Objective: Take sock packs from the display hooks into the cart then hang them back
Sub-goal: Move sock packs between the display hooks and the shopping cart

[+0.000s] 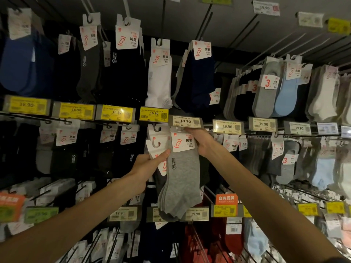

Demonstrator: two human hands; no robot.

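A grey sock pack [182, 175] with a white and red card header hangs in the middle of the wall, just under a 19.90 price tag [185, 121]. My right hand [201, 142] grips the top right of that pack's header, close to the hook below the tag. My left hand [147, 168] holds other sock packs [156, 147] with white hook-shaped headers, just left of the grey pack, thumb stretched toward it. The cart is out of view.
Rows of sock packs hang on metal hooks all over the wall: black and blue [24, 61] on the left, white [158, 80] in the middle, grey and light blue [284, 95] on the right. Yellow 16.90 tags [153, 114] line the rail. Red socks [228, 240] hang below.
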